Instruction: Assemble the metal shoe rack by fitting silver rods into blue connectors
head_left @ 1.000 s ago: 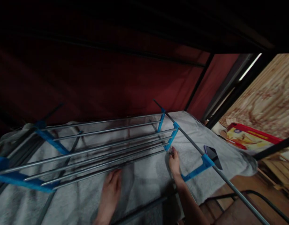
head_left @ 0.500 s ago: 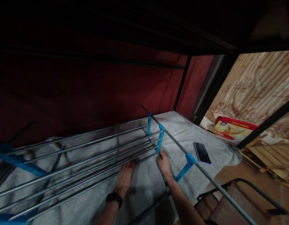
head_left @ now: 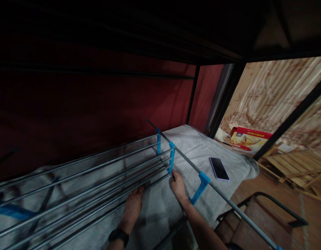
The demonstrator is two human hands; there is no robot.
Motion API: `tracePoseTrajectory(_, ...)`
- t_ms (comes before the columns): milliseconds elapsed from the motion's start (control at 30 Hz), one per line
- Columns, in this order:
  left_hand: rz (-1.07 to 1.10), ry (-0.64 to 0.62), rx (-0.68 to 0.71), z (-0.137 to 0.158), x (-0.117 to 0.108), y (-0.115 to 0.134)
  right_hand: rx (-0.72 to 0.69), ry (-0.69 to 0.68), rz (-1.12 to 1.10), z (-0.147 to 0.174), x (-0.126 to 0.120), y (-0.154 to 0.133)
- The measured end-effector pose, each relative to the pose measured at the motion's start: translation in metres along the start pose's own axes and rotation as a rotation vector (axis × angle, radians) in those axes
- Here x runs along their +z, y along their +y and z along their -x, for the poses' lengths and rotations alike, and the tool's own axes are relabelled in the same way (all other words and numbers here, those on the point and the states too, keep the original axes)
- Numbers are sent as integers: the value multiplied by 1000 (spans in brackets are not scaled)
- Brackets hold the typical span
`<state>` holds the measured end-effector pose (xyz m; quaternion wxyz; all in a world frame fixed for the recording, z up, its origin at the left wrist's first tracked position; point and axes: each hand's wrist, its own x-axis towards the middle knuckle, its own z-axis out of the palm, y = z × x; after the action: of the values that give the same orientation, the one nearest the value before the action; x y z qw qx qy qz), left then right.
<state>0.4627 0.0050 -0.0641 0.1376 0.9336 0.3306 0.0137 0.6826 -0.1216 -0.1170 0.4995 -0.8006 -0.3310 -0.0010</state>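
A rack of grey metal tubes [head_left: 98, 185] joined by blue plastic brackets rests over a grey blanket. My left hand [head_left: 133, 205], a dark band at its wrist, lies across the lowest front tube. Its fingers are bent over that tube and the tips are partly hidden. To the right, my right hand [head_left: 178, 185] is closed at the lower end of a blue bracket [head_left: 171, 160], where the tubes meet it. Nearer me, another blue bracket [head_left: 200, 185] hangs down from the long side tube [head_left: 230, 203], just past my right forearm.
A phone [head_left: 219, 169] lies face up on the grey blanket [head_left: 194, 146]. Black metal frame posts [head_left: 225, 100] and a dark red wall [head_left: 139, 104] enclose the space. Beyond are a red and yellow box [head_left: 250, 139], wooden slats [head_left: 296, 165] and a chair [head_left: 264, 218].
The view has shifted a little, so the rack, phone and frame appear further left. Both hands keep their places on the rack.
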Motion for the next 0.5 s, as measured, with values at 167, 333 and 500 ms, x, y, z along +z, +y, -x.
tracePoseTrajectory(167, 21, -32, 11, -3, 0, -4, 1, -3, 162, 1, -1, -7)
tracePoseTrajectory(333, 43, 18, 21, -3, 0, -4, 23, -29, 267, -2, -2, -13)
tracePoseTrajectory(500, 11, 38, 58, -1, 0, -6, 75, -72, 414, -3, -3, -23)
